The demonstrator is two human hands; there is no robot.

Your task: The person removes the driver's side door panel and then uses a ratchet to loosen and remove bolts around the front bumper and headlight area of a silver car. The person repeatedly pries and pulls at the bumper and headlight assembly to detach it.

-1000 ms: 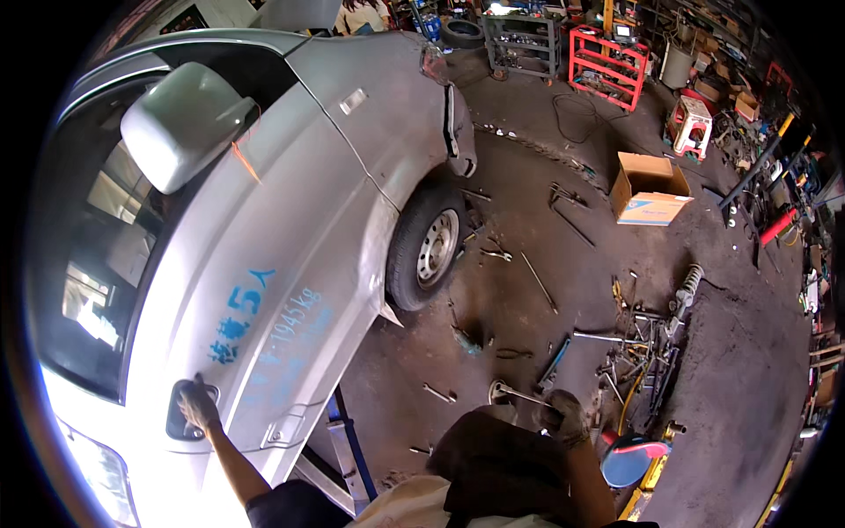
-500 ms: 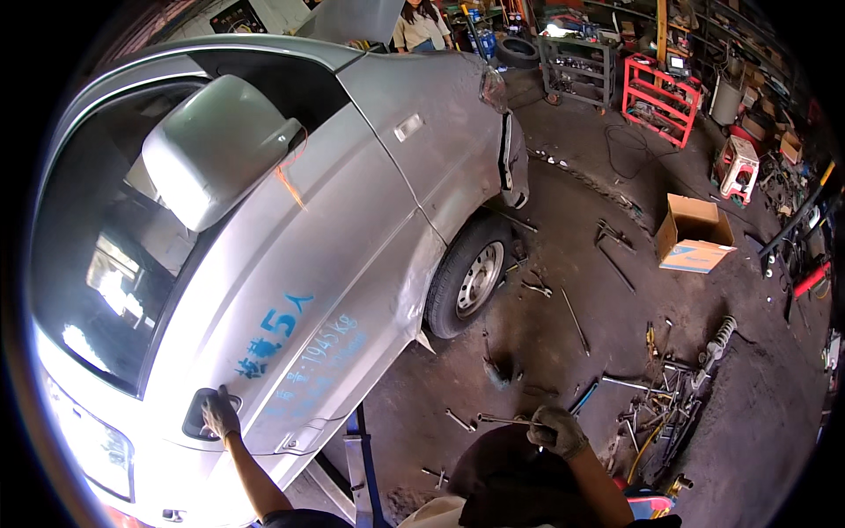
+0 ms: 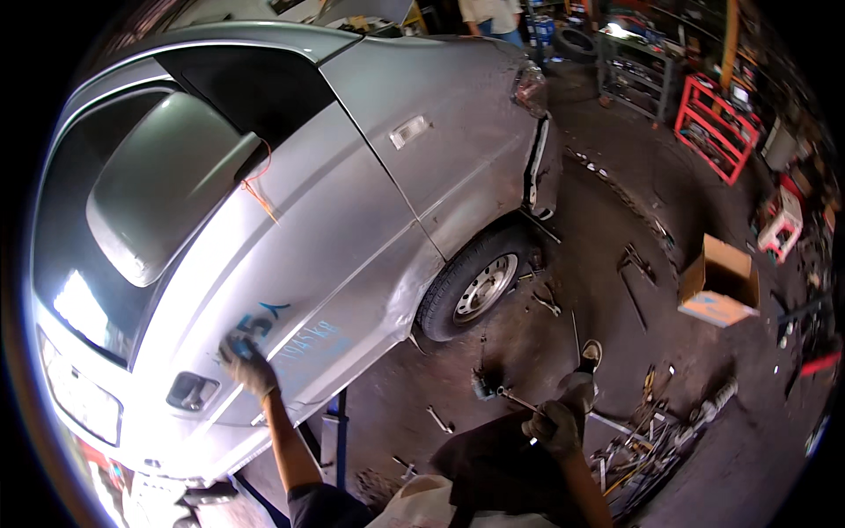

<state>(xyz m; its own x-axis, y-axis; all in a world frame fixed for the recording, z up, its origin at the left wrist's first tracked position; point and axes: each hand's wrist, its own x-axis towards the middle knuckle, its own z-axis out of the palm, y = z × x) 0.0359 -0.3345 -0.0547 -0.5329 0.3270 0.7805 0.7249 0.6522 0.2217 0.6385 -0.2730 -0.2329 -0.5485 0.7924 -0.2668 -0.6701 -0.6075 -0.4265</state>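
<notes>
My left hand (image 3: 249, 368), gloved, is open against the silver van's door panel (image 3: 229, 290), beside the blue lettering and just above the dark door handle recess (image 3: 189, 392). My gloved right hand (image 3: 554, 429) is closed on a long wrench (image 3: 519, 398), held out over the dark floor. The front wheel (image 3: 475, 290) stands below the dented edge of the fender, with an orange wire (image 3: 260, 194) hanging by the side mirror (image 3: 163, 194) higher up.
Scattered tools (image 3: 651, 431) lie on the floor to my right, near my foot (image 3: 591, 356). A cardboard box (image 3: 713, 304), a red cart (image 3: 715, 132), a grey cart (image 3: 634, 79) and a stool (image 3: 779, 224) stand further off. A person (image 3: 493, 22) stands beyond the van.
My left hand has left the door handle and moved forward onto the lettered panel. The view has turned, and my foot now shows forward on the floor. My right hand still holds the wrench.
</notes>
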